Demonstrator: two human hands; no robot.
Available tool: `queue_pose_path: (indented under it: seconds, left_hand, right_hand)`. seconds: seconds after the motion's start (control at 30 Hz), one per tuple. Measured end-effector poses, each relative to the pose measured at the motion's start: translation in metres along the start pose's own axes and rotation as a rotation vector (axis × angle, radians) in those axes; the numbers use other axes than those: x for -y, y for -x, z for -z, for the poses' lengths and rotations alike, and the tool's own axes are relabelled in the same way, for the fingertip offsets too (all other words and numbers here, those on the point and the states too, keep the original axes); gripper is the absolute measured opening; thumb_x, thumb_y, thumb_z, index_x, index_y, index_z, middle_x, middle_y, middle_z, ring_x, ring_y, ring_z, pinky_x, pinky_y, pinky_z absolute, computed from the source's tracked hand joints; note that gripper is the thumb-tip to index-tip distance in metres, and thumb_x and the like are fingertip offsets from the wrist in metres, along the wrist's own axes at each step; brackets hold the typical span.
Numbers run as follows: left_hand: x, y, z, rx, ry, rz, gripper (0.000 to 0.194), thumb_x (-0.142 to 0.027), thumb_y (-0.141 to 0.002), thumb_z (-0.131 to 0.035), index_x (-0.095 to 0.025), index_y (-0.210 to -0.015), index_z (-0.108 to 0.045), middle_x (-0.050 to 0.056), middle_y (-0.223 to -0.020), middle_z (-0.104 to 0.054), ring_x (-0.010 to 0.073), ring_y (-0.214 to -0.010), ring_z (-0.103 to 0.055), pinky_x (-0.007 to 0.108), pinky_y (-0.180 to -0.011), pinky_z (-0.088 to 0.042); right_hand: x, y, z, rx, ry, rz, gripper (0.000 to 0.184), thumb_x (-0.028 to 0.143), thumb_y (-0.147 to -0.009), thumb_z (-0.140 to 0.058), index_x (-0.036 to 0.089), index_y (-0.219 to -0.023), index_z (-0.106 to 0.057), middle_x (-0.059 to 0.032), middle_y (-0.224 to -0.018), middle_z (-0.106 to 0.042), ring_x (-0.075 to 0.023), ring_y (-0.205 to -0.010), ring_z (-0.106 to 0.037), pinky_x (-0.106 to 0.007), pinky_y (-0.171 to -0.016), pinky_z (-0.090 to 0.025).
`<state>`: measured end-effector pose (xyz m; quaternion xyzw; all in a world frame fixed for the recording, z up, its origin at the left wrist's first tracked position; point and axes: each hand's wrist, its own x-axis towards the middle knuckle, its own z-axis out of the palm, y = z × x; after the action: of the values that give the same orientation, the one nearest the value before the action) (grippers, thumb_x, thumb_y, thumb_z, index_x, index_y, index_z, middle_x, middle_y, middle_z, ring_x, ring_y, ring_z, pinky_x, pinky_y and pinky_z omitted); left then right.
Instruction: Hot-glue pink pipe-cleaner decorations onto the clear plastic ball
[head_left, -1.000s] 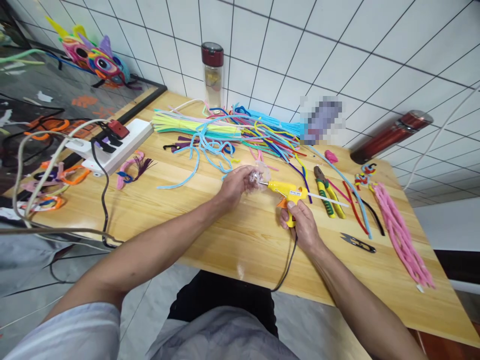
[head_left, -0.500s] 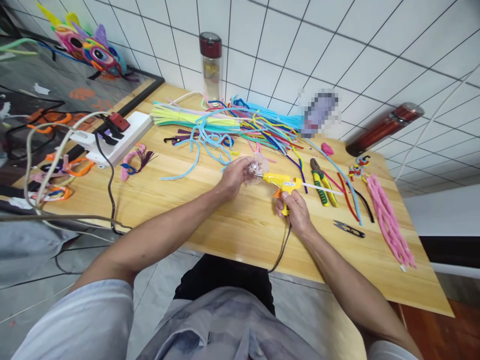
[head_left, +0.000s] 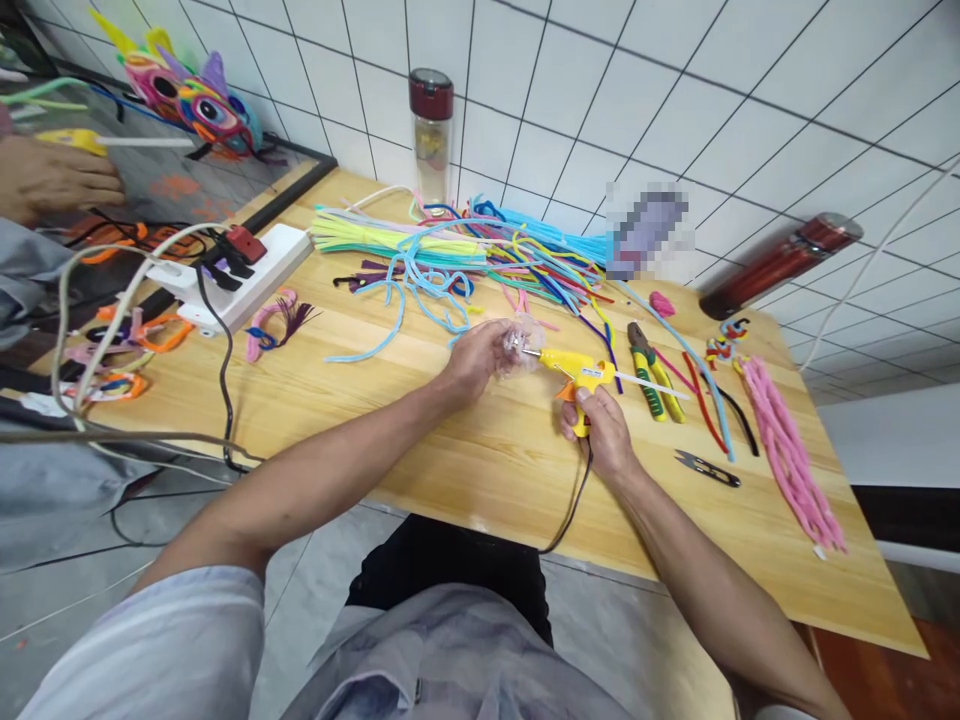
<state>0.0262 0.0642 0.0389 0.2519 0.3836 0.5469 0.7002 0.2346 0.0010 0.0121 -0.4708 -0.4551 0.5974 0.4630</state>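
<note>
My left hand (head_left: 480, 358) is closed on a small crumpled-looking clear plastic piece (head_left: 525, 345), whose exact kind I cannot make out. Wrapped round the handle of a yellow hot glue gun (head_left: 576, 368) is my right hand (head_left: 600, 425). The gun's metal nozzle points left and meets or nearly meets the clear piece. A white glue stick (head_left: 649, 384) sticks out of its back, and a black cord hangs from the handle. Behind my hands lies a heap of coloured pipe cleaners (head_left: 420, 250), yellow, blue, red and pink.
Pliers (head_left: 646, 375), thread snips (head_left: 707, 468) and a pink pipe-cleaner bundle (head_left: 791, 455) lie to the right. A white power strip (head_left: 259, 280) sits left. Two bottles (head_left: 431, 140) (head_left: 780, 265) stand by the wall. Another person's hand (head_left: 60, 175) with a yellow glue gun is at far left.
Another person's hand with a yellow glue gun has come into view at the far left. The whole view has shifted slightly; my hands keep their hold on the clear piece and glue gun.
</note>
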Motion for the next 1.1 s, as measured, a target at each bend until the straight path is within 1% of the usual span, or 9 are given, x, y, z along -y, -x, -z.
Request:
queue_pose_path:
  seconds: [0.1,0.2,0.37,0.53,0.67,0.87,0.97,1.1]
  left_hand:
    - [-0.0015,-0.0014,0.0003,-0.027,0.037,0.018,0.016,-0.028,-0.088,-0.068,-0.014,-0.082,-0.072,0.002,-0.072,-0.070,0.0085,-0.054,-0.057,0.021,-0.053,-0.044]
    - [-0.0028,-0.0019,-0.0003,-0.019,0.056,0.044,0.018,-0.027,-0.091,-0.065,-0.014,-0.081,-0.072,0.001,-0.068,-0.068,0.0081,-0.051,-0.055,0.020,-0.048,-0.040]
    - [-0.0041,-0.0010,-0.0022,-0.012,0.070,0.083,0.022,-0.024,-0.094,-0.060,-0.013,-0.079,-0.071,0.002,-0.068,-0.068,0.0078,-0.051,-0.057,0.020,-0.048,-0.040]
    - [-0.0054,-0.0001,-0.0027,-0.012,0.083,0.090,0.020,-0.025,-0.093,-0.064,-0.012,-0.078,-0.071,0.001,-0.066,-0.067,0.0068,-0.050,-0.056,0.018,-0.048,-0.041]
    - [-0.0064,0.0010,-0.0030,-0.025,0.087,0.079,0.018,-0.022,-0.091,-0.064,-0.012,-0.079,-0.072,0.002,-0.067,-0.068,0.0071,-0.049,-0.056,0.019,-0.046,-0.039]
    - [-0.0062,0.0022,-0.0028,0.014,0.040,0.055,0.016,-0.023,-0.088,-0.066,-0.013,-0.078,-0.074,0.001,-0.066,-0.067,0.0077,-0.050,-0.057,0.019,-0.046,-0.039]
    - [-0.0062,0.0020,-0.0026,0.016,0.022,0.056,0.016,-0.025,-0.086,-0.068,-0.013,-0.077,-0.074,0.001,-0.065,-0.066,0.0080,-0.051,-0.057,0.019,-0.047,-0.040]
    - [-0.0062,0.0022,-0.0031,0.010,0.027,0.044,0.016,-0.022,-0.086,-0.068,-0.012,-0.075,-0.075,0.002,-0.067,-0.068,0.0077,-0.054,-0.058,0.018,-0.048,-0.041]
  right_hand:
    - [-0.0005,0.0005,-0.0003,-0.004,-0.007,-0.003,0.051,0.065,-0.081,-0.083,0.025,-0.084,-0.051,0.0079,-0.060,-0.049,-0.0109,-0.048,-0.049,-0.025,-0.045,-0.035]
    - [0.0011,0.0016,-0.0021,-0.010,-0.019,0.000,0.051,0.065,-0.082,-0.083,0.025,-0.085,-0.052,0.0082,-0.060,-0.049,-0.0110,-0.048,-0.049,-0.026,-0.046,-0.035]
    - [0.0041,0.0026,-0.0048,-0.011,-0.041,0.014,0.052,0.067,-0.082,-0.082,0.024,-0.083,-0.052,0.0076,-0.061,-0.050,-0.0107,-0.047,-0.050,-0.026,-0.047,-0.034]
    - [0.0019,0.0023,-0.0034,-0.004,-0.041,0.008,0.052,0.065,-0.080,-0.084,0.024,-0.084,-0.053,0.0082,-0.059,-0.049,-0.0104,-0.047,-0.050,-0.025,-0.046,-0.034]
    - [0.0003,0.0019,-0.0026,-0.002,-0.032,0.019,0.050,0.065,-0.081,-0.084,0.024,-0.089,-0.056,0.0081,-0.060,-0.050,-0.0103,-0.048,-0.049,-0.025,-0.046,-0.035]
    - [-0.0002,0.0021,-0.0036,0.012,-0.042,0.053,0.048,0.063,-0.085,-0.082,0.024,-0.087,-0.055,0.0078,-0.061,-0.051,-0.0094,-0.048,-0.049,-0.025,-0.046,-0.035]
    - [-0.0007,0.0024,-0.0036,-0.001,-0.037,0.051,0.048,0.063,-0.084,-0.082,0.024,-0.088,-0.055,0.0079,-0.061,-0.051,-0.0097,-0.048,-0.049,-0.025,-0.046,-0.035]
    - [-0.0004,0.0026,-0.0032,-0.015,-0.031,0.051,0.049,0.064,-0.083,-0.083,0.024,-0.086,-0.054,0.0080,-0.060,-0.051,-0.0101,-0.048,-0.050,-0.025,-0.046,-0.035]
